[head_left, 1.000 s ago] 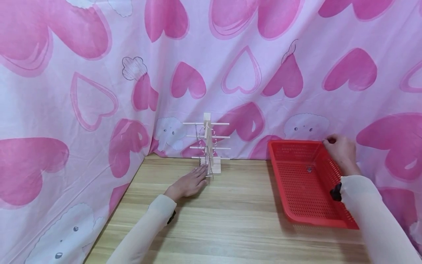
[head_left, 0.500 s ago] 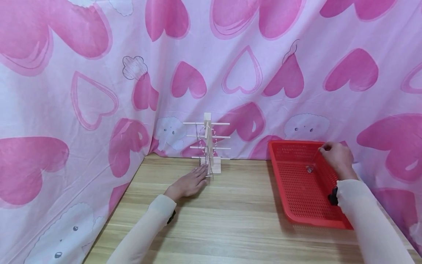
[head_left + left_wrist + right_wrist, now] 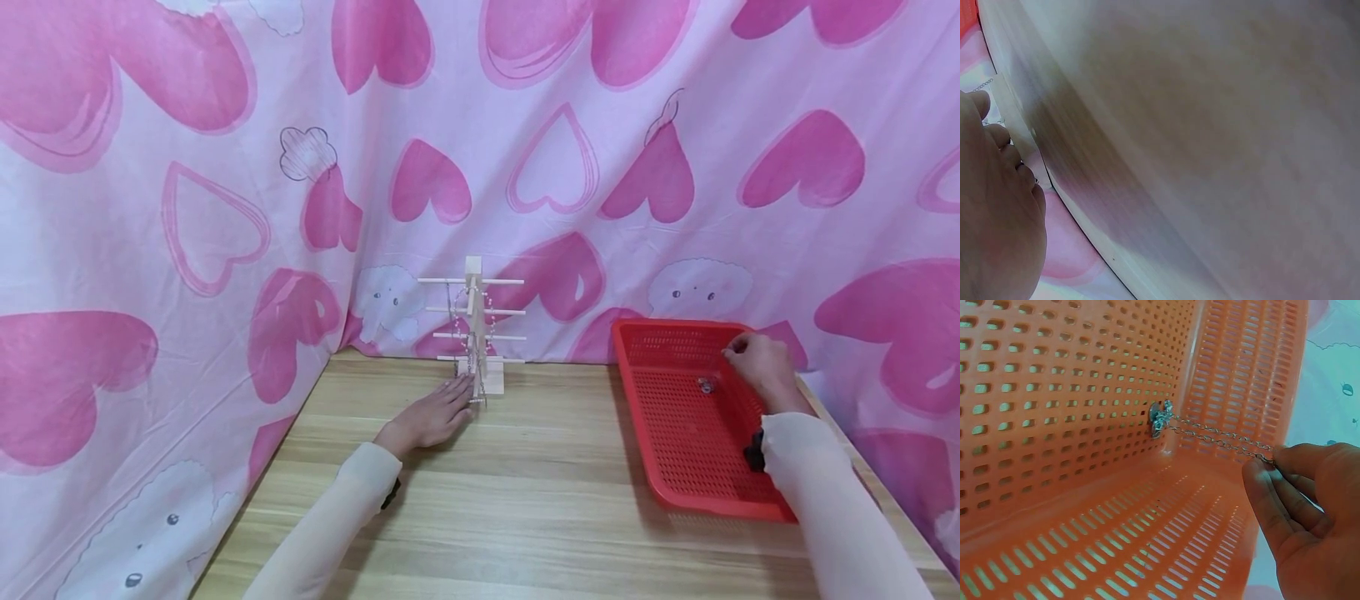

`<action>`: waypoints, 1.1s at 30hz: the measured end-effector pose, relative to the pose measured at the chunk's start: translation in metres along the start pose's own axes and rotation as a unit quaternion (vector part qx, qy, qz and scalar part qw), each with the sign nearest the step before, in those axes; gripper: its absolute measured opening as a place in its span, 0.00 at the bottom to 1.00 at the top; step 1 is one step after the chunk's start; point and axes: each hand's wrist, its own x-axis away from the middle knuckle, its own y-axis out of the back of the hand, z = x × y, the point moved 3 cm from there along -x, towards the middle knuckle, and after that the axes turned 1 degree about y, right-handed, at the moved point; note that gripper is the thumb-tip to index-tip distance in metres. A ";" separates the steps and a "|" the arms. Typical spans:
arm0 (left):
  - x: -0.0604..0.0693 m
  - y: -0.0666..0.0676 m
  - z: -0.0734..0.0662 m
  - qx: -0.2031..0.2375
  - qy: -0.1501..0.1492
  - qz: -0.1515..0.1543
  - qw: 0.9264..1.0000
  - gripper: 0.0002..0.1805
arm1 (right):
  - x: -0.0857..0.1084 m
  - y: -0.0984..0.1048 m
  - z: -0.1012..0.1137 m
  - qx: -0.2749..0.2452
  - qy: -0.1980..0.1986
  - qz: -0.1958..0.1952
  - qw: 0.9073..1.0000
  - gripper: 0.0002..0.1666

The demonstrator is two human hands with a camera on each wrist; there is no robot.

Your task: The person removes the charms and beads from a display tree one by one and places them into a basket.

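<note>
Between right fingers, thin chain, pendant below, inside red basket.

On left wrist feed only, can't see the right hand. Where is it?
Observer: Head view has the right hand over the right side of the red basket.
Operator: Holding anything?
Observer: Yes, right wrist view shows its fingers pinching a metal chain.
Operator: Chain fully out of the basket?
Observer: No, the silvery piece at its far end is inside.
</note>
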 end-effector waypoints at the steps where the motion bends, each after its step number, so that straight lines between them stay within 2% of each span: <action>1: 0.000 0.000 0.000 -0.001 0.001 0.001 1.000 0.36 | 0.000 -0.001 -0.001 0.000 0.000 0.002 1.000 0.19; 12: 0.001 0.001 0.000 0.008 0.003 0.000 1.000 0.36 | 0.008 -0.009 -0.006 -0.034 -0.038 0.040 0.998 0.23; 17: 0.002 0.001 -0.001 0.008 0.001 -0.003 1.000 0.36 | 0.009 -0.013 -0.006 -0.033 -0.028 0.048 0.998 0.21; 23: 0.001 -0.001 0.000 -0.002 0.003 -0.003 1.000 0.37 | 0.009 -0.017 -0.007 -0.023 -0.006 0.038 0.999 0.21; 33: -0.002 -0.004 0.002 -0.012 0.002 0.003 1.000 0.36 | 0.011 -0.020 -0.009 -0.027 -0.017 0.056 0.998 0.22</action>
